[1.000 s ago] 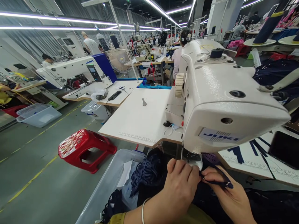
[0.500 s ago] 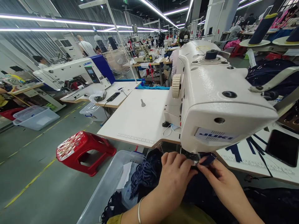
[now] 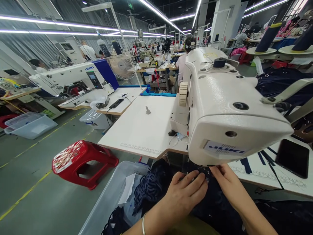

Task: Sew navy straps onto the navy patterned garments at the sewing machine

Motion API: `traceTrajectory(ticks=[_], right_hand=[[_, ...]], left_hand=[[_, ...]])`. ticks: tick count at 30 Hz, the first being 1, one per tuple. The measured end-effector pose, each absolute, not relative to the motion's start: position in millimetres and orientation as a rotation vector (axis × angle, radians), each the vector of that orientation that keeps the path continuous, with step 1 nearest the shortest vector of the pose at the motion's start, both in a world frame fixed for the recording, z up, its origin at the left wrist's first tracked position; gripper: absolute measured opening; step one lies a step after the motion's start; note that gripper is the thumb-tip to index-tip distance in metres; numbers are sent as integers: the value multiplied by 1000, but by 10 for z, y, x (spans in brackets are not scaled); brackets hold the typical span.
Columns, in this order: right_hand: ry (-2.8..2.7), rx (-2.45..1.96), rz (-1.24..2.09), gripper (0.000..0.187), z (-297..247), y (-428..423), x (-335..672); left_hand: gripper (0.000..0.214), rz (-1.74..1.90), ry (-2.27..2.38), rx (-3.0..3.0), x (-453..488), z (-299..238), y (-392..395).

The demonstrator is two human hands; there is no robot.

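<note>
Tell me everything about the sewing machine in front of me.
The glossy white sewing machine has a blue JUKI label on its near end, a cream ribbed wheel on its side, a dark knob on top. It stands on a white table; left hand and right hand hold dark fabric under it.

White table [image 3: 146, 130], sewing machine [image 3: 227, 107], black phone [image 3: 292, 158]

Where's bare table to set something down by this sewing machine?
Best patch: the white table left of the JUKI sewing machine, between the grey peg and the printed ruler at its front edge. Crowded: under the machine head, left hand and right hand rest on dark fabric; rightward, navy strips and a phone.
</note>
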State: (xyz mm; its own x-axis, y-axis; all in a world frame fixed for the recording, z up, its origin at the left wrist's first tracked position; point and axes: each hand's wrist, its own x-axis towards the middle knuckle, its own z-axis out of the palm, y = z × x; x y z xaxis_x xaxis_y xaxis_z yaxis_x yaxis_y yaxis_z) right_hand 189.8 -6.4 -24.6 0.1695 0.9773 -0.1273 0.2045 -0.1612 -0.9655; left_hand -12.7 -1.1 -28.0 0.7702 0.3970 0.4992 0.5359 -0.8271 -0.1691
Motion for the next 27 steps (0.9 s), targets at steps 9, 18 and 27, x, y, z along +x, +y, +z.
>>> traceTrajectory(ticks=[9, 18, 27], right_hand=[[-1469, -1613, 675, 30, -229, 244, 1935], [-1633, -1591, 240, 27, -442, 400, 1954], [-1659, -1571, 162, 28, -456, 445, 1911]], left_hand=[[24, -736, -861, -2565, -10, -277, -7], [29, -837, -947, -2581, 44, -261, 17], [31, -816, -976, -2564, 75, -230, 4]])
